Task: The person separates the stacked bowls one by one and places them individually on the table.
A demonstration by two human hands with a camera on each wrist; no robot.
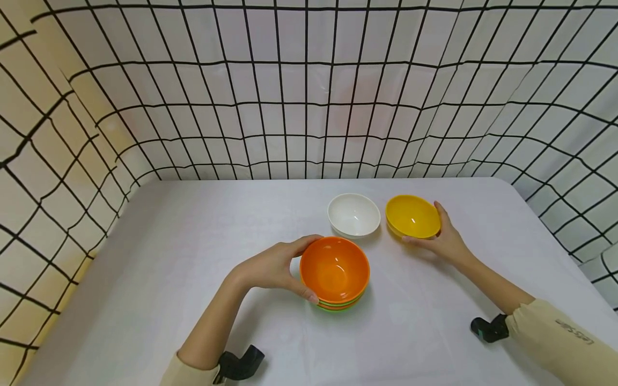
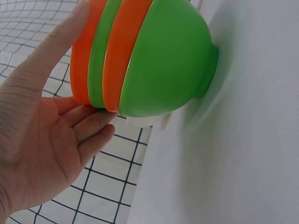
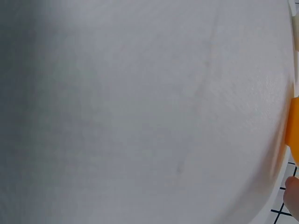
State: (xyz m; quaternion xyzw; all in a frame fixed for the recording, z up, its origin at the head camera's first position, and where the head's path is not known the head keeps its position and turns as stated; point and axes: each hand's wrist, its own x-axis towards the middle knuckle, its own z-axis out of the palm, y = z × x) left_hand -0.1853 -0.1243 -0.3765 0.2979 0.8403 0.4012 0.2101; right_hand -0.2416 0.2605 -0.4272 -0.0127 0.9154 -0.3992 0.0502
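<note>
A stack of nested bowls (image 1: 335,269), orange and green by turns, stands upright near the middle of the table. An orange bowl is on top, and the left wrist view shows a green bowl (image 2: 170,60) at the bottom. My left hand (image 1: 275,265) grips the stack's left side, thumb at the near rim and fingers round the far side. To the right, my right hand (image 1: 446,241) holds a yellow bowl (image 1: 412,215) by its right side between thumb and fingers. Only an edge of that bowl and a fingertip (image 3: 292,196) enter the right wrist view.
Between the stack and the yellow bowl, farther back, a white bowl (image 1: 354,215) sits on the white-covered table (image 1: 203,225). Black grid netting (image 1: 289,102) rises behind the table's back edge and along both sides. Dark wrist cameras (image 1: 241,363) jut inward from both sleeves.
</note>
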